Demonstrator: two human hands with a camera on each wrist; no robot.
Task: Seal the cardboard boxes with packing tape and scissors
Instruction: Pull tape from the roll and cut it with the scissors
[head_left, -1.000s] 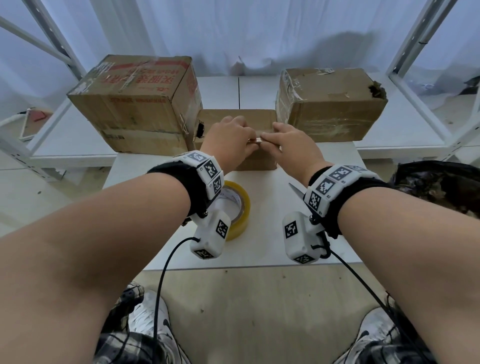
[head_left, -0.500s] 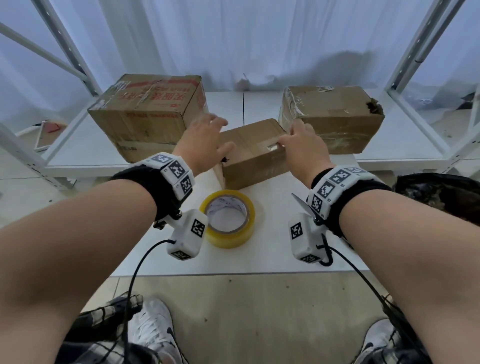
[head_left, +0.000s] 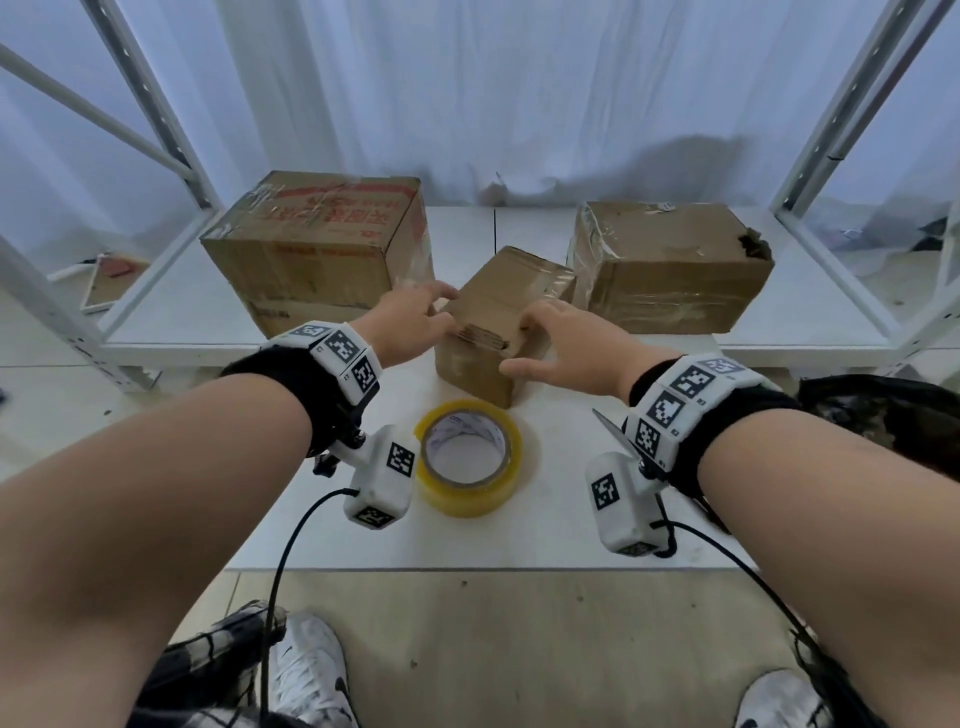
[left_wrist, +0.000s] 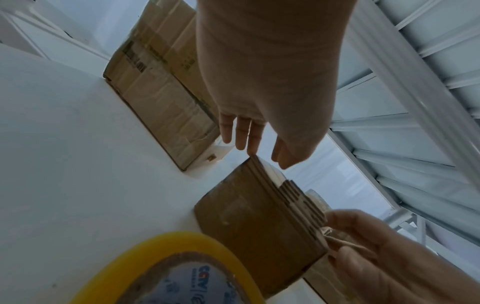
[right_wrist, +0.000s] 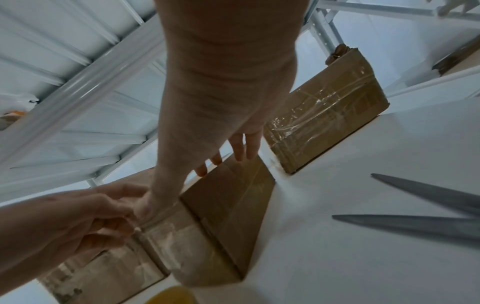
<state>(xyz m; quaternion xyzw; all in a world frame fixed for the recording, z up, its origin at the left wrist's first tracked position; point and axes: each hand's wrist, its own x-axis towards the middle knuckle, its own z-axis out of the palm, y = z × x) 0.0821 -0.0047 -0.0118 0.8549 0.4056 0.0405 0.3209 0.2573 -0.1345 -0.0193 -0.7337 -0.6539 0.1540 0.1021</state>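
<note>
Head view: a second ago the small box (head_left: 498, 306) sat square to the counter (head_left: 545, 530) with both hands pinching at its top. Now it stands cornerwise at the counter's far edge, layered flap edges toward the person. It was likely turned to bring an untaped seam round. The left hand (head_left: 410, 322) touches its far corner; the right hand (head_left: 571, 343) wraps over the top, thumb on the side. The tape roll (head_left: 467, 501) lies mid-counter and the scissors (head_left: 608, 423) toward the right edge, both untouched. Red print on the big box (head_left: 311, 249) is unreadable.

Left wrist view: the left fingers (left_wrist: 241, 135) are straight, the grip released. The roll's core (left_wrist: 187, 281) carries blue lettering, perhaps "CGTV".

Right wrist view: the right grip grasps the small box (right_wrist: 228, 195).
</note>
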